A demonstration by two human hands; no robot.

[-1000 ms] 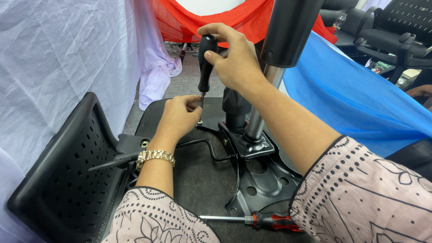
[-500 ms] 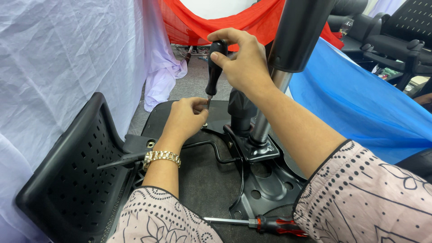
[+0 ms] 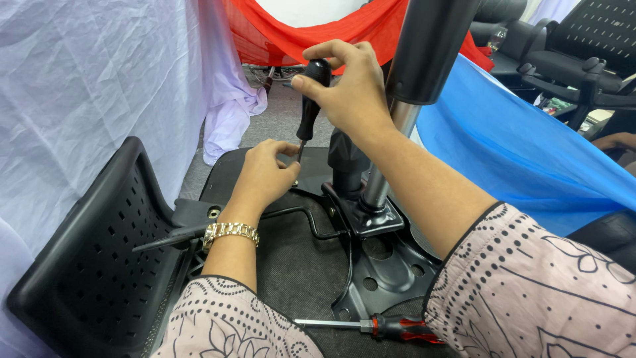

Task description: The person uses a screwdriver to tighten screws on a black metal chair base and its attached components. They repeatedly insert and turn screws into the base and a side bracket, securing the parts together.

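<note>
View's drifted a bit since 1 s ago; hands barely moved. I see right hand (image 3: 354,89) clamped on black screwdriver (image 3: 310,106), upright, tip at seat plate (image 3: 371,278). Left hand (image 3: 265,176) pinched round the tip, prob. steadying it. Spare driver (image 3: 391,326) lies nearby.

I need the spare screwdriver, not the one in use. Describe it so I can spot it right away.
Start at the black metal base plate under the chair's column. At the plate's near edge, between the two patterned sleeves, the spare screwdriver lies flat. Its handle is red and black, while the one the right hand holds upright is all black.
</note>
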